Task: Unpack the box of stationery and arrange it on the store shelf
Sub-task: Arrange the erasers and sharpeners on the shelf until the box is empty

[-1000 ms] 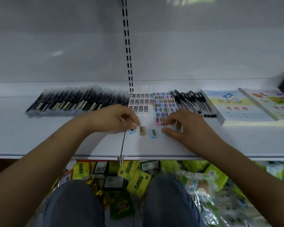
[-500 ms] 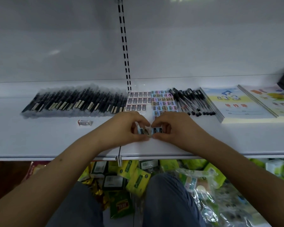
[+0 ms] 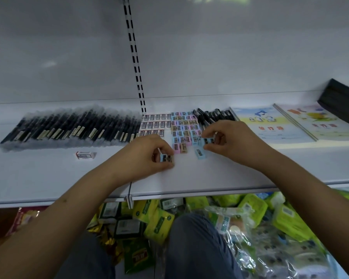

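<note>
On the shelf (image 3: 250, 174) most stock lies arranged, while the left hand (image 3: 147, 156) and right hand (image 3: 228, 139) each pinch loose sharpeners (image 3: 166, 158) yet to join the grid of sharpeners (image 3: 184, 127).

White shelf (image 3: 48, 178) bears wrapped pens (image 3: 69, 127); erasers (image 3: 153, 125); sharpeners (image 3: 184, 127); loose pens (image 3: 216, 115); workbooks (image 3: 270, 125).
</note>
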